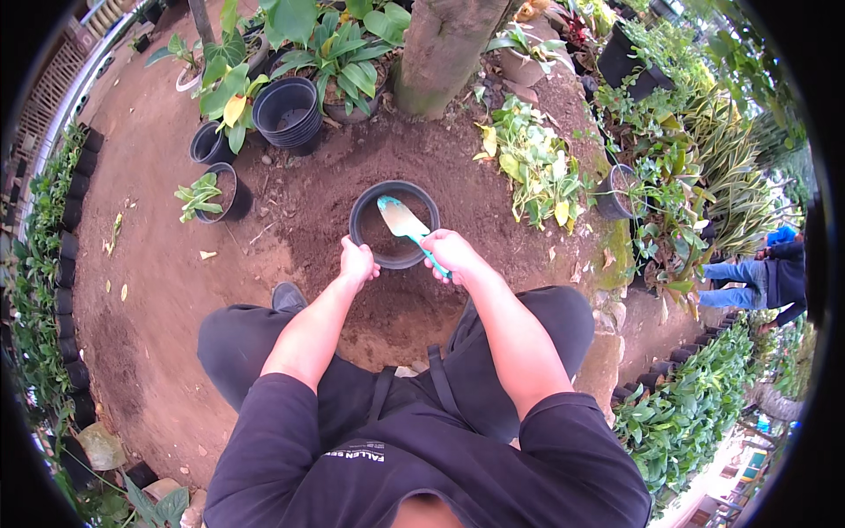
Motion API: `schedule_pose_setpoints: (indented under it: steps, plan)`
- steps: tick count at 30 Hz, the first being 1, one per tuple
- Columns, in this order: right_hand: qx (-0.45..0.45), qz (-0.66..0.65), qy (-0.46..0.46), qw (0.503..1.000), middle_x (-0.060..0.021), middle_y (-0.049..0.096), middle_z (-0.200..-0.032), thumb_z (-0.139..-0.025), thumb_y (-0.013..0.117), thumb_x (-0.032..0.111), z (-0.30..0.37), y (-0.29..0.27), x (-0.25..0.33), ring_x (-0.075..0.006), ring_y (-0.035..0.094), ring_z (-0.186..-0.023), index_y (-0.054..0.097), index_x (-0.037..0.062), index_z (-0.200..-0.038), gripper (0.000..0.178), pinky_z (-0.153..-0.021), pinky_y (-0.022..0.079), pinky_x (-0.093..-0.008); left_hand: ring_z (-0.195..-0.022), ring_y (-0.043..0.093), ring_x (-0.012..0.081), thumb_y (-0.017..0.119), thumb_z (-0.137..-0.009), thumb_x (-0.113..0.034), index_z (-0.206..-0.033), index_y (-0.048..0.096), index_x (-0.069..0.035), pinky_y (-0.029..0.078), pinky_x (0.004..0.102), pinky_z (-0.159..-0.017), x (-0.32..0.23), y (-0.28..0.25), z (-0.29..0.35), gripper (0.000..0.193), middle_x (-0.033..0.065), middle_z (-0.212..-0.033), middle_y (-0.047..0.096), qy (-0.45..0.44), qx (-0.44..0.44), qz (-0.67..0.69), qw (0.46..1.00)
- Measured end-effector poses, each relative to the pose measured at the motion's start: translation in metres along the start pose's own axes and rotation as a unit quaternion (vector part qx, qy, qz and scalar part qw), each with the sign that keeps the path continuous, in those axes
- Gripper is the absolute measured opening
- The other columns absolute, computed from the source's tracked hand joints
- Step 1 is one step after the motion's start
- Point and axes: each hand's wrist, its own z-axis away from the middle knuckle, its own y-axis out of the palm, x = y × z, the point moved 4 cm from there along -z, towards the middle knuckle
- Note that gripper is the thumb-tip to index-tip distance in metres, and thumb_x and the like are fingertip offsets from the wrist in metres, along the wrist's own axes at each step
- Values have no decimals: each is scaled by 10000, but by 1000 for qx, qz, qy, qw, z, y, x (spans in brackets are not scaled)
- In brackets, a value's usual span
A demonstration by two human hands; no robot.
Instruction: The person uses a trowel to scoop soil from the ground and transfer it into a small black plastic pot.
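Observation:
A round black plant pot [394,261] stands on the soil in front of me, with dark soil low inside it. My left hand [358,262] grips its near left rim, fingers curled over the edge. In my right hand [451,253] is a teal-handled trowel [400,217], the fist wrapped round the handle at the pot's right side. The trowel's blade points up and left over the pot's opening, with some teal paint at its tip. Whether the blade touches the soil inside I cannot tell.
Beyond the pot are a stack of black pots [288,114], a potted seedling [231,198] and a tree trunk [437,62]. A heap of uprooted leafy plants [537,163] lies to the right. A person in jeans [739,283] stands at the far right.

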Motion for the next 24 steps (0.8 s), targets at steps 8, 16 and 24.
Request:
schedule_pose_setpoints:
  steps: [8, 16, 24]
  plan:
    - [-36, 12, 4, 999, -50, 524, -673, -900, 468, 191, 13, -17, -1, -118, 460, -419, 478, 25, -989, 189, -329, 347, -281, -418, 553, 192, 320, -922, -119, -1296, 148, -22, 436, 282, -337, 5, 6, 1, 422, 158, -667, 584, -11, 28, 23, 999]
    - [-33, -38, 17, 999, -51, 503, -647, -903, 461, 183, 15, -22, -7, -126, 431, -403, 472, 29, -990, 177, -316, 317, -285, -410, 554, 195, 338, -891, -109, -1316, 124, 7, 442, 299, -335, 9, 6, -3, 490, 148, -633, 580, 26, 15, -9, 1000]
    - [-2, -138, 50, 989, -37, 498, -627, -908, 435, 189, 22, -19, -7, -121, 421, -412, 430, 66, -1036, 178, -327, 310, -273, -626, 628, 285, 397, -878, -197, -1241, 304, 18, 510, 401, -590, 1, 0, 3, 432, 205, -766, 618, 21, -27, -100, 994]
